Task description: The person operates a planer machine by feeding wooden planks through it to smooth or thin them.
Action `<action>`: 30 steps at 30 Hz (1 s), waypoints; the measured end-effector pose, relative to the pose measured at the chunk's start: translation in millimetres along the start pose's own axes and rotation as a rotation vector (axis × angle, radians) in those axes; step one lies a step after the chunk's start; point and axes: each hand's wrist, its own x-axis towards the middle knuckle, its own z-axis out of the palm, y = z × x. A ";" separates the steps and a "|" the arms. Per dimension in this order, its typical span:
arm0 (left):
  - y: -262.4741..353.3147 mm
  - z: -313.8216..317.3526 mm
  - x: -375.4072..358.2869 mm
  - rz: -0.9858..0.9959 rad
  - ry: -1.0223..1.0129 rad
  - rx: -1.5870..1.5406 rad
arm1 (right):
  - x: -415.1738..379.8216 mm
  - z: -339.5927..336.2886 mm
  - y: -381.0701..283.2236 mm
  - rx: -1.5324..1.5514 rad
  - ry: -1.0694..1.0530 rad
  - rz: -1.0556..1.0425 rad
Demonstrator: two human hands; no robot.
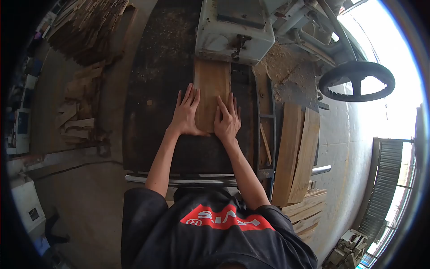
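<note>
A wooden board [208,83] lies flat on the dark machine table [156,116], its far end under the grey machine housing [235,33]. My left hand [184,114] rests at the board's left edge, fingers spread and pointing forward, thumb stretched along the near end. On the right side, my right hand [227,119] lies over the board's edge and near corner with its fingers apart. Both hands touch the board without wrapping round it. The part of the board beneath the housing is hidden.
Two long planks [287,152] lie right of the table, with more boards [307,213] below them. A black handwheel [357,81] stands at the upper right. Wood stacks [83,27] and offcuts [78,121] are at the left. A metal bar [179,181] runs along the near edge.
</note>
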 end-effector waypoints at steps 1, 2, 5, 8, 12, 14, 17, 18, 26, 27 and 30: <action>-3.9 0.3 6.7 -0.004 -0.002 0.006 | 6.3 1.7 0.2 -0.006 0.009 0.011; -6.4 0.1 12.2 -0.001 -0.009 0.014 | 11.2 2.8 -0.1 0.000 0.011 0.008; -12.6 -1.8 29.1 -0.037 -0.036 0.032 | 29.7 6.8 7.3 0.022 0.003 -0.010; -22.4 9.9 31.0 0.043 0.148 0.014 | 24.5 -8.9 18.9 0.075 -0.012 -0.037; -25.1 19.3 24.2 0.113 0.373 -0.036 | -31.3 -97.6 46.9 0.017 0.170 -0.001; -9.9 35.9 10.2 0.075 0.407 0.005 | -93.7 -150.9 82.4 -0.062 0.298 0.074; -10.9 49.5 10.2 0.030 0.415 0.062 | -157.5 -177.2 150.0 -0.235 0.341 0.358; -8.5 51.1 11.6 0.035 0.420 0.070 | -172.1 -189.3 160.0 -0.267 0.305 0.454; 18.4 72.8 -25.1 -0.009 0.474 0.060 | -215.3 -202.2 199.6 -0.351 0.104 0.551; 22.2 75.8 -30.9 -0.003 0.493 0.039 | -208.7 -203.9 198.6 -0.379 0.093 0.566; 38.2 83.9 -56.0 -0.006 0.554 -0.053 | -197.9 -227.5 186.7 -0.342 0.069 0.636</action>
